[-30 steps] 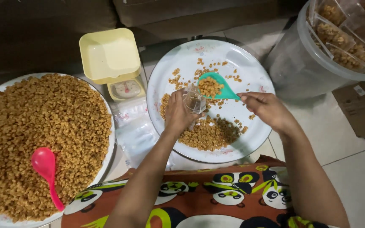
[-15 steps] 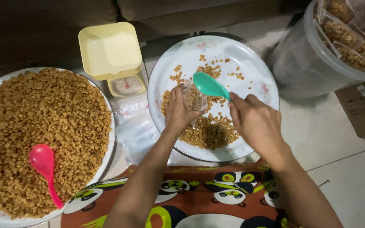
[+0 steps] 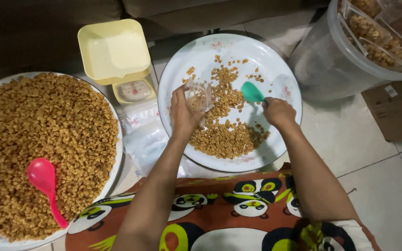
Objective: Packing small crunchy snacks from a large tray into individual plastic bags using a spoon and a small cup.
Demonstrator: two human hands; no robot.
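The left hand (image 3: 184, 111) pinched a small clear bag (image 3: 200, 96), seemingly part-filled with golden-brown crumbs, over the white plate (image 3: 275, 65); the right hand (image 3: 278, 111) gripped a teal spoon (image 3: 252, 92) beside it.

Near the left hand (image 3: 184, 111), the small bag (image 3: 200, 96) is thin, clear, glossy plastic. The right hand (image 3: 279, 113) grips a smooth green plastic spoon (image 3: 252, 92). Under both, the white plate (image 3: 275, 69) looks glossy; its crumbs (image 3: 224, 135) are rough and matt.
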